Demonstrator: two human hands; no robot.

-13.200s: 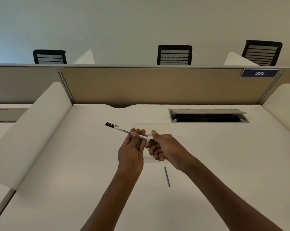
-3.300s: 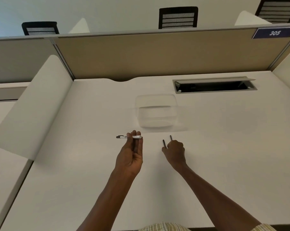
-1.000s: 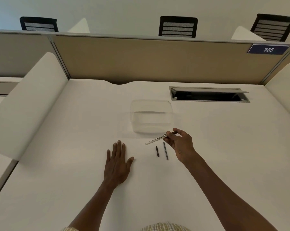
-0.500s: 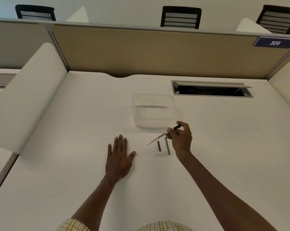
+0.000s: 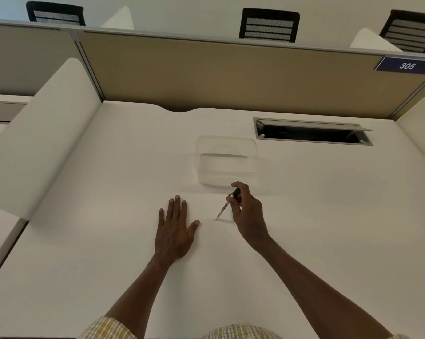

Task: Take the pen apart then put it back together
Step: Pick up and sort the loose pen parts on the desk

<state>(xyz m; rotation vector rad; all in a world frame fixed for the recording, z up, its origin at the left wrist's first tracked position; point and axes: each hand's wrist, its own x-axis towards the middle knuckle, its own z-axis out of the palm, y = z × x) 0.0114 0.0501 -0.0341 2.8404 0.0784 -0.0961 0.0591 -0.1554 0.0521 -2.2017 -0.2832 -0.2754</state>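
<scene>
We see the table (image 5: 328, 228), white, with a tan partition behind it and a cable slot far off to the upper right of the right grip. A clear tub (image 5: 227, 162), seemingly empty, sits just beyond the right hand (image 5: 249, 214).

Left hand (image 5: 174, 228): flat on the table, palm down, fingers spread, holding nothing. It rests near the right hand, to its left, not touching it.

Right hand: grip narrow, pinched around the pen barrel (image 5: 227, 204) near its dark upper end. The barrel tilts, its white lower end pointing down and left toward the table; whether that end touches the surface we cannot tell. A thin dark line shows at the inner edge of the right fingers, possibly a loose part; too small to confirm. No other pen parts are visible; the hand may cover them.

Judgement: the barrel alone is in the grip, so the pen looks apart and we are at the start of putting it back together, or at the last act of laying parts out.

Next move, as we judge it: bring the left hand in to steady the barrel, find the refill under or beside the right hand, and line it up with the barrel's open end. That is fine work needing both hands and a straight feed.
</scene>
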